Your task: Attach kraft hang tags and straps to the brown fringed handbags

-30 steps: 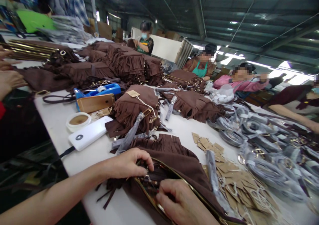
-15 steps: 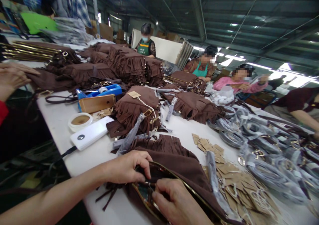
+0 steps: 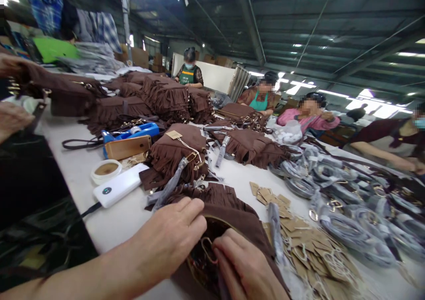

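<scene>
A brown fringed bag (image 3: 239,220) lies at the table's front edge with its zipped mouth open toward me. My left hand (image 3: 175,233) is closed at the far left rim of the opening; what its fingers grip is hidden. Inside the mouth, my right hand (image 3: 241,260) pinches something by a pale loop of cord (image 3: 208,250); the thing itself is too dark to make out. Just right of the bag are a plastic-wrapped strap (image 3: 275,229) and a heap of tan paper tags (image 3: 308,242) with white strings.
Beyond the bag are a tagged fringed bag (image 3: 177,147), a white power bank (image 3: 120,186), a round tub (image 3: 106,171) and a phone (image 3: 128,148). Wrapped straps (image 3: 352,220) cover the right side. At far left a person's hands hold a brown bag (image 3: 69,87). Other people sit across the table.
My left hand has turned over the bag's rim, and my right hand now shows a cord loop in the opening. The person at left has raised a bag. The view has shifted slightly.
</scene>
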The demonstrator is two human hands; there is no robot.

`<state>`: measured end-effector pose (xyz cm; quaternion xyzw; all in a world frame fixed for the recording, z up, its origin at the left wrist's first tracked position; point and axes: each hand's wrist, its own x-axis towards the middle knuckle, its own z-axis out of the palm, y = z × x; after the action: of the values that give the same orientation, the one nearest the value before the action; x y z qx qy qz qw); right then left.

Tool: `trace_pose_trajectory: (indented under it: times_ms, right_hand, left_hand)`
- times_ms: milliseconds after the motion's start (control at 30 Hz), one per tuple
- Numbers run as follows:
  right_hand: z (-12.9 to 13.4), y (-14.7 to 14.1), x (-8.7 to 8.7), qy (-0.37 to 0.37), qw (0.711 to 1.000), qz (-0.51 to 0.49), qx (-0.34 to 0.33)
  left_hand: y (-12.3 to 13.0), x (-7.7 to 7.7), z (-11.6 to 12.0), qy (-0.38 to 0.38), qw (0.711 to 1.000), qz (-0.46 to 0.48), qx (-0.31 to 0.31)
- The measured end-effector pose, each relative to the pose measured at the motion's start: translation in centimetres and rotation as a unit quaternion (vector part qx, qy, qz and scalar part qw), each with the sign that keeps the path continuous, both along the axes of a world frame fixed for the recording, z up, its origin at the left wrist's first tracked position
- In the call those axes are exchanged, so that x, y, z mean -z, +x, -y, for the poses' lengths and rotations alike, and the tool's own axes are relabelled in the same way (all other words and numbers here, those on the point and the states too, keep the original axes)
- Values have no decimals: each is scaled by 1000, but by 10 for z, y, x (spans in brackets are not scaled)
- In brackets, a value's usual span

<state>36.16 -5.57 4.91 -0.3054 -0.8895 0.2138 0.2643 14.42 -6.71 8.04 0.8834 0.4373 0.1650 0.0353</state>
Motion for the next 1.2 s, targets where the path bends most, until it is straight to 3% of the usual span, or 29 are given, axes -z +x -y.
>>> trace_pose_trajectory:
  times_ms: [133, 300, 400, 500, 567, 633, 700, 833, 933, 1000, 1067, 1200]
  right_hand:
    - [5, 0, -5, -66, 992, -111, 9]
    - [1, 7, 20, -213, 934, -266, 111]
    - [-2, 10, 26, -199, 931, -290, 100]
    - [-3, 9, 22, -150, 951, -265, 57]
    - [-4, 8, 20, -134, 958, -251, 37]
    - [-6, 8, 22, -144, 957, -250, 28]
    - [-7, 10, 28, -169, 947, -272, 42]
    - [-8, 13, 40, -210, 918, -326, 86]
    - [-6, 12, 41, -214, 912, -337, 90]
    - [-5, 12, 38, -207, 913, -340, 96]
    - [-5, 12, 34, -203, 919, -327, 83]
    - [-5, 14, 27, -185, 932, -307, 56]
  left_hand:
    - [23, -17, 25, -104, 987, 123, 23]
    - [43, 0, 27, -225, 933, 280, -17]
    - [48, 15, 20, -325, 881, 341, -30]
    - [52, 29, 15, -446, 803, 393, -39]
    - [55, 36, 13, -481, 760, 434, -46]
    - [58, 40, 12, -475, 741, 472, -50]
    - [59, 42, 12, -424, 751, 503, -54]
    - [58, 43, 18, -276, 813, 510, -51]
    - [54, 40, 22, -184, 857, 476, -71]
    - [52, 35, 24, -137, 871, 464, -89]
    - [51, 29, 24, -130, 878, 455, -73]
    - [56, 22, 25, -198, 896, 397, -1]
